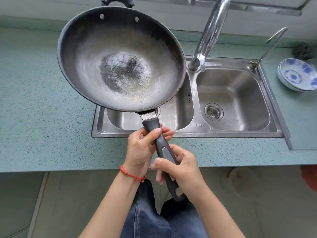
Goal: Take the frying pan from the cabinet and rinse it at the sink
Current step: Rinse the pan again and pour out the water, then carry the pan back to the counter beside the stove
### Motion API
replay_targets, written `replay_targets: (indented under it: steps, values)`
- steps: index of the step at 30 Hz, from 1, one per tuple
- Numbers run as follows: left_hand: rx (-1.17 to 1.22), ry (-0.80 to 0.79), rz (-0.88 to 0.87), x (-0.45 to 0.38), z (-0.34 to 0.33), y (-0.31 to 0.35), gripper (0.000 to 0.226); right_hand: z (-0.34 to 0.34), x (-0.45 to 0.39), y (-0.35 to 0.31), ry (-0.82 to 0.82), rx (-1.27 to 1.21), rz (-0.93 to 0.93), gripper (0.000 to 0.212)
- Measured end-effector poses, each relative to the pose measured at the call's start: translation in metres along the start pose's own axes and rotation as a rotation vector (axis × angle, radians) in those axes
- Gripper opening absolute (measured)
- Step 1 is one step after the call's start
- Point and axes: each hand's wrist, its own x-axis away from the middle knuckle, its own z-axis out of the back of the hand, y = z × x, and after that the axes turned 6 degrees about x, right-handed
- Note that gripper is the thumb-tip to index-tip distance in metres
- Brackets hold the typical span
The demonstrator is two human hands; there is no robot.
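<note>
Both hands sit nearest the cam, stacked along one black handle (163, 152). Right hand (181, 170) is clenched round the rear of the handle, thumb on top; left hand (142, 148), w/ a red cord bracelet (132, 175) at the wrist, wraps the front part just behind the metal neck, thumb laid across.

Frying pan (120, 60) lies fwd and slightly left of the grip, long axis running from the hands up-left over the sink. Bowl faces up, roughly level, dry-looking w/ speckled residue in the centre; can't tell if it's wet.

Taking the sink (187, 131) as landmark: pan hangs above its left basin and overlaps the counter (42, 117) left of it. Faucet (211, 31) rises from the sink's back edge, at the divider; its spout is out of frame at top, no water seen. Right basin drain (213, 112) is uncovered. Blue-white bowls (296, 74) rest right of the sink.

Judgement: pan's out of the cabinet, rinse not yet begun. Left hand's nearer the bowl, so it steers; the pan likely needs shifting right, toward the faucet.
</note>
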Motion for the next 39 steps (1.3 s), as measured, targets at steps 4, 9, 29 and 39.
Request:
replay_targets:
  steps: [4, 9, 29, 39]
  values:
    - [0.016, -0.048, -0.017, -0.001, 0.002, 0.01, 0.014, -0.006, -0.001, -0.009, -0.056, -0.039, 0.062, 0.024]
    - [0.03, -0.042, -0.021, 0.001, 0.003, 0.015, 0.014, -0.011, -0.001, -0.013, -0.066, -0.009, 0.116, 0.016]
    - [-0.054, 0.492, -0.299, 0.038, -0.04, -0.048, 0.019, 0.07, -0.004, -0.013, -0.467, 0.298, 0.143, 0.012]
    - [0.152, 0.729, -0.485, 0.116, -0.003, -0.064, 0.02, 0.029, 0.036, 0.011, -0.796, 0.408, 0.117, 0.023]
